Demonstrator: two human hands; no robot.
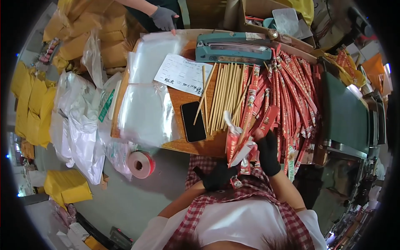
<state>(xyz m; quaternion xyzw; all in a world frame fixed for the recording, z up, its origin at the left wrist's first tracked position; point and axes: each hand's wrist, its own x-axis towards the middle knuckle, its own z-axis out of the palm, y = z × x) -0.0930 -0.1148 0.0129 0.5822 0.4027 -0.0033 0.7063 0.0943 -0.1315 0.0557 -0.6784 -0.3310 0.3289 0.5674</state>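
Observation:
My left hand [219, 176], in a black fingerless glove, is closed on a crumpled red paper chopstick sleeve [233, 141] whose white inside shows, at the table's front edge. Close by, my right hand [269, 153], gloved the same way, has its fingers curled at another red sleeve [268, 118]; motion blurs the fingertips. Bare wooden chopsticks [225, 98] lie side by side beyond my hands. To their right spreads a large heap of red printed sleeves [291, 87], apparently with chopsticks inside. A black phone [193, 121] lies left of the bare chopsticks.
A teal heat sealer [233, 48] stands at the table's back. Clear plastic bags [146, 104] and a written paper sheet [179, 74] lie on the left. Another person's gloved hand [163, 18] rests at the far edge. A tape roll [141, 164] is below; a green-topped surface [346, 112] adjoins right.

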